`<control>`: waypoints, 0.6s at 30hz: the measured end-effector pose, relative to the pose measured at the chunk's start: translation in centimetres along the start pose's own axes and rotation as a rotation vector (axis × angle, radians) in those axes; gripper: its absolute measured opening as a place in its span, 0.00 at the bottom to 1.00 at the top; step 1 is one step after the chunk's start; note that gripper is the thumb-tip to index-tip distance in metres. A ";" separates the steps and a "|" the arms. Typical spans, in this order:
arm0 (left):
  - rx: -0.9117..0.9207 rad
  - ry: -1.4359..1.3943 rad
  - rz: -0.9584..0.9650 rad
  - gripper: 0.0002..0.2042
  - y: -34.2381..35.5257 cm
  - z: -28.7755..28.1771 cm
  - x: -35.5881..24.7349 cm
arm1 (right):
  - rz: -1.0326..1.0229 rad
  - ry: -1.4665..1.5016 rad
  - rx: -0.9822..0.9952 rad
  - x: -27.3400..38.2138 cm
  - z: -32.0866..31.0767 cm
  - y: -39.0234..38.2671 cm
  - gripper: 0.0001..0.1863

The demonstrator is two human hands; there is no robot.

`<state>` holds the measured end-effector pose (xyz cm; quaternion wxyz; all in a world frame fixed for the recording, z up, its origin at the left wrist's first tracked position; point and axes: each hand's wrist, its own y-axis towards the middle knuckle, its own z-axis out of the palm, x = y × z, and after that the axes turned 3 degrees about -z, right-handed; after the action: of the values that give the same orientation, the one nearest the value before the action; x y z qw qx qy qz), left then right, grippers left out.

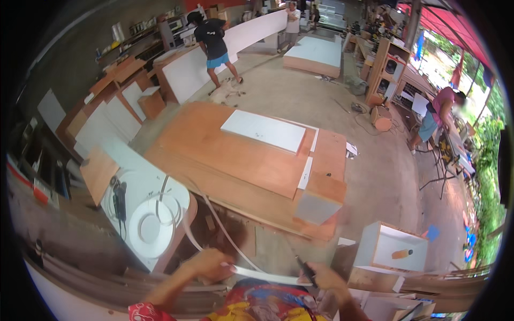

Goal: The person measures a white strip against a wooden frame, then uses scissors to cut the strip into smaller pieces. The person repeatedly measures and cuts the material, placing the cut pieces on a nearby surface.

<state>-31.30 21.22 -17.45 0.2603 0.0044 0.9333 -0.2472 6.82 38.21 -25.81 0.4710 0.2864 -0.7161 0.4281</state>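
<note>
A long white strip of edge banding is stretched between my hands, low in front of my body. My left hand is closed on it, fingers pinching the strip. In my right hand is a slim dark hand tool with a thin tip pointing up and away; its exact kind is too small to tell. The strip's right end meets this hand. From my left hand, loops of the strip run up to a white roll lying on a white board at left. A black corded power tool rests beside the roll.
Ahead lies a low stack of brown plywood sheets bearing a white panel and a small box. At right stands an open white cabinet box with an orange bottle. Other people work farther off; a dog lies beyond the stack.
</note>
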 end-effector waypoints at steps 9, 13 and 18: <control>-0.241 -0.067 0.090 0.14 -0.4 1.2 -4.7 | -0.221 0.038 0.087 4.5 4.8 3.5 0.17; -0.183 0.046 0.006 0.13 -1.1 -1.0 -6.2 | -0.204 0.041 0.035 6.2 6.9 4.3 0.17; -0.157 -0.035 -0.008 0.09 -4.2 -2.7 -2.1 | -0.157 -0.002 -0.015 5.9 3.2 0.7 0.14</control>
<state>-31.38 19.07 -12.56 0.2750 -0.0242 0.9452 -0.1742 2.58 35.65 -21.27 0.5044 0.3388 -0.6951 0.3843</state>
